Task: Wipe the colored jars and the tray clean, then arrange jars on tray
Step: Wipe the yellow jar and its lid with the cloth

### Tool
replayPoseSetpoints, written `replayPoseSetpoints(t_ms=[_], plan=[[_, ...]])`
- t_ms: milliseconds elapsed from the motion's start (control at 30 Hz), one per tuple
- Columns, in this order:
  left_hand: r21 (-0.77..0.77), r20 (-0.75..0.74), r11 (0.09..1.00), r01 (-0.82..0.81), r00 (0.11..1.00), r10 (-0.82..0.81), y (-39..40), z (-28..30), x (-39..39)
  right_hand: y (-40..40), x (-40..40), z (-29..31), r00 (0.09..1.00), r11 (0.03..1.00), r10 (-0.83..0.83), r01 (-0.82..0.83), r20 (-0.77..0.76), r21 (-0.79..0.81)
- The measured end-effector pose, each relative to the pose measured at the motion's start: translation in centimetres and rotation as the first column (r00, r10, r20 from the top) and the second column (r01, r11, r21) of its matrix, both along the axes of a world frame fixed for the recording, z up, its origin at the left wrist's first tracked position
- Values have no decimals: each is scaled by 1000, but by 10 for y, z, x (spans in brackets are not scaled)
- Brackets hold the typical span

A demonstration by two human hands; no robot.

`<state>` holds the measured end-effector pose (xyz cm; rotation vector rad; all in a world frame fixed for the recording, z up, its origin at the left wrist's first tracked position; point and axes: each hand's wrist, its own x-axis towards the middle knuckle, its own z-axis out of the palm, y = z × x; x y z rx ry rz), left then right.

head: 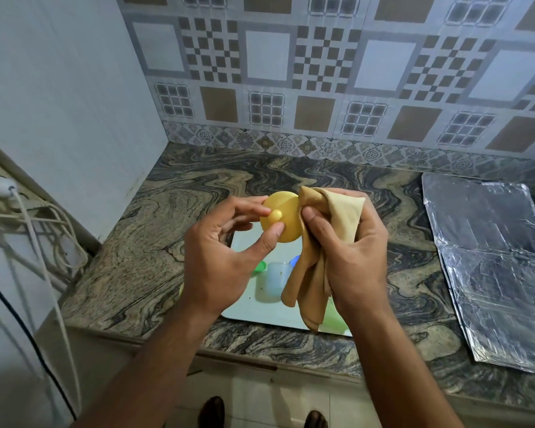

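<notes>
My left hand (220, 254) holds a round yellow lid (283, 211) with a small knob, above the counter. My right hand (349, 251) grips a tan cloth (331, 217) that presses against the lid's right edge and hangs down. Below the hands lies a pale white tray (260, 313) on the counter. On it stand a clear bluish jar (274, 281), a green piece (260, 267) and a blue piece (294, 260), partly hidden by my hands. A pale green jar (335, 319) shows under my right wrist.
The marbled stone counter (142, 242) ends at a tiled back wall and a white side wall on the left. Foil sheets (491, 257) cover the counter at the right. White cables and a plug (0, 186) hang at the left.
</notes>
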<state>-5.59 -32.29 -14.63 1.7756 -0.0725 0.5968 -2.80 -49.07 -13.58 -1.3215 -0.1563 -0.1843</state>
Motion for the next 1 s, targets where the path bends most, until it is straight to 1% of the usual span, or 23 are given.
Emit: replayPoseSetpoints(t_ms=[67, 133, 200, 267, 300, 400, 533, 600, 667, 767, 1000], plan=[[-19, -24, 999, -31, 999, 31, 14, -4, -1, 2, 1, -3, 1000, 998, -25, 26, 17, -63], [-14, -72, 996, -84, 994, 83, 37, -10, -3, 3, 2, -7, 998, 996, -61, 62, 6, -72], [96, -172, 984, -152, 971, 167, 66, -25, -8, 3, 3, -13, 997, 995, -71, 70, -10, -76], [238, -291, 949, -205, 917, 271, 97, -50, -15, 3, 2, -19, 998, 994, -62, 60, -22, -92], [283, -338, 934, -219, 889, 311, 108, -63, -18, 3, 1, -21, 998, 994, -58, 55, -26, -98], [362, -449, 905, -221, 810, 378, 126, -98, -29, 6, -2, -30, 998, 993, -46, 40, -53, -113], [418, -539, 891, -176, 741, 400, 127, -132, -35, 12, -6, -36, 997, 989, -32, 23, -65, -143], [434, -570, 888, -155, 716, 403, 125, -141, -35, 13, -7, -37, 998, 988, -23, 13, -63, -156], [441, -582, 887, -135, 709, 398, 124, -145, -32, 14, -8, -38, 998, 986, -22, 12, -56, -168], [474, -579, 872, -124, 702, 415, 122, -144, -28, 14, -9, -37, 999, 986, -20, 12, -48, -169], [486, -575, 866, -116, 705, 416, 124, -145, -24, 8, -12, -39, 1000, 984, -12, 7, -29, -179]])
